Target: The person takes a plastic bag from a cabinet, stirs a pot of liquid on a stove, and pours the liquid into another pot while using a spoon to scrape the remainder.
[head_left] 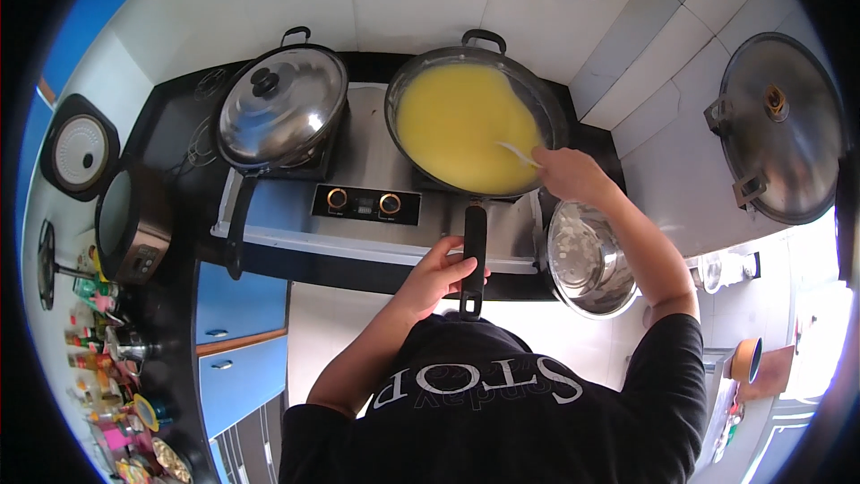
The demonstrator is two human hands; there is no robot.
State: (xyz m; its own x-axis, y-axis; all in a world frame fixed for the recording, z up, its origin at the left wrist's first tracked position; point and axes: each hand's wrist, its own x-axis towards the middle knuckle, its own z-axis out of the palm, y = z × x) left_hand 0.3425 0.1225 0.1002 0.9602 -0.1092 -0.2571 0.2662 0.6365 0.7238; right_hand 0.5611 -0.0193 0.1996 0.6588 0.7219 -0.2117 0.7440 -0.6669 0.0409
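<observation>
A wok (552,104) stands on the right burner of the gas stove (366,121), with a smooth yellow batter-like mixture (463,124) spread across its inside. My left hand (438,277) is closed around the wok's black handle (475,228). Over the wok's right rim, my right hand (571,171) grips a slim, pale utensil (517,151); its tip is in the yellow mixture and its exact kind cannot be told. Below my right forearm sits a stainless steel bowl (584,262) with whitish residue inside.
A second wok with a domed metal lid (289,104) covers the left burner, its handle (240,228) pointing towards me. A rice cooker (134,228) and several bottles (91,363) line the left counter. Another lid (783,128) hangs on the right wall.
</observation>
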